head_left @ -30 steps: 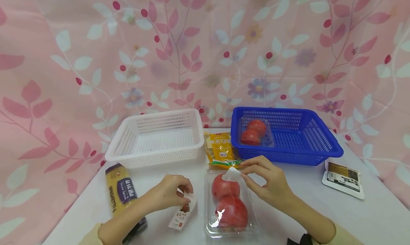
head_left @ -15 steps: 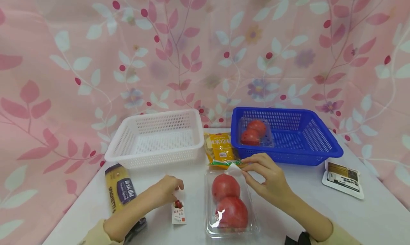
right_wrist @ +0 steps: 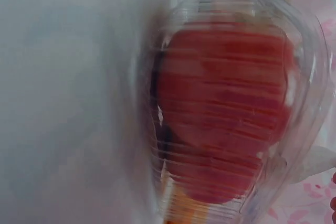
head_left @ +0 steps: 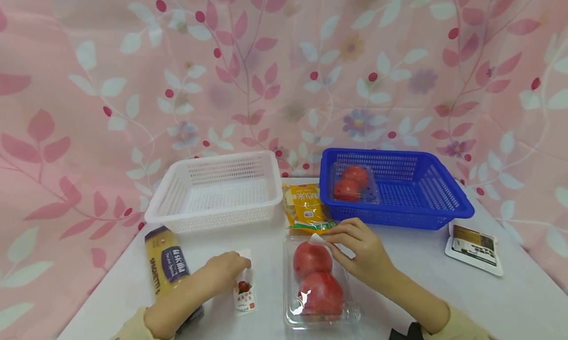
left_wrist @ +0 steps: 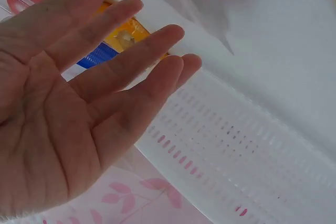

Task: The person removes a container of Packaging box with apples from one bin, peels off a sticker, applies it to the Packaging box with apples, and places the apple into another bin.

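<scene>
From the head view, the right hand (head_left: 361, 253) pinches a white sticker (head_left: 317, 239) at the far end of the clear tomato pack (head_left: 320, 281), whose long axis runs away from the person; two such packs, two baskets. The left hand (head_left: 226, 270) rests flat on a small label (head_left: 245, 295) left of that pack. The left wrist view shows straight, relaxed fingers (left_wrist: 131, 61). The right wrist view shows the pack (right_wrist: 231, 114) blurred, no fingers visible.

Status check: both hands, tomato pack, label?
Left hand flat on label backing. Right hand pinches white sticker on tomato pack. Nothing in the way.
</scene>
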The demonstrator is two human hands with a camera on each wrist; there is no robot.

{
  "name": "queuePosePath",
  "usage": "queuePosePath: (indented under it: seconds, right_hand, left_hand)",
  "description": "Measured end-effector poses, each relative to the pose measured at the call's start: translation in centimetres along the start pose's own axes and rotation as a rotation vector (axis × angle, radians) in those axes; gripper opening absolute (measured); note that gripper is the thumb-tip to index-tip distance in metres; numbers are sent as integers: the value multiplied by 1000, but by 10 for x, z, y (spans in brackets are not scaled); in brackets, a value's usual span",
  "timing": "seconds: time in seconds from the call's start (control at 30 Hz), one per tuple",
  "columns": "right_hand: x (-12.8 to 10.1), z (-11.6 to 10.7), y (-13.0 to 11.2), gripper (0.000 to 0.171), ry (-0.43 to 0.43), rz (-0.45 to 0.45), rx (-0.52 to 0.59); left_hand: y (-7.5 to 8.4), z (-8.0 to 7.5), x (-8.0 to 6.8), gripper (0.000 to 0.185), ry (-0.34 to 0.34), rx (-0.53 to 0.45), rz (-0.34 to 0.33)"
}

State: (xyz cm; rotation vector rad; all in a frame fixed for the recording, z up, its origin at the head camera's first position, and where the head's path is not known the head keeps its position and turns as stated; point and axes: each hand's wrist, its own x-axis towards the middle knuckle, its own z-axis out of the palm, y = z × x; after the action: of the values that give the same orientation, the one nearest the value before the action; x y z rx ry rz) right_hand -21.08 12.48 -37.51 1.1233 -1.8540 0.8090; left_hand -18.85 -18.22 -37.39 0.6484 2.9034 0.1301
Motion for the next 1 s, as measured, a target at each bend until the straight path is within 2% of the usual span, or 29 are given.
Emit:
queuePosePath:
  seconds: [0.1,0.27,0.37,0.47,0.57,0.73,0.87,1.0]
  right_hand:
    - [-2,3,-3,24,-9,-34,-21]
    - [-3,6,-7,23,11,-108,-53]
    - [-5,7,-11,23,12,-135,-53]
    - [-8,8,-14,21,-2,-155,-50]
    - [-12,9,-16,22,-28,-169,-70]
    - [-17,10,-19,20,-62,-182,-74]
    - [-18,11,-20,20,-73,-186,-63]
    - [-19,12,-20,20,-97,-187,-55]
  left_hand:
    - [5,-3,5,36,52,52,53]
    - [17,-8,18,28,251,37,180]
    - [24,-11,25,32,356,33,281]
    - [32,-13,31,36,397,46,392]
    - [40,-12,36,33,398,53,477]
    - [51,-9,41,33,376,67,556]
    - [55,-6,43,37,319,107,608]
    - [58,-4,42,40,259,138,630]
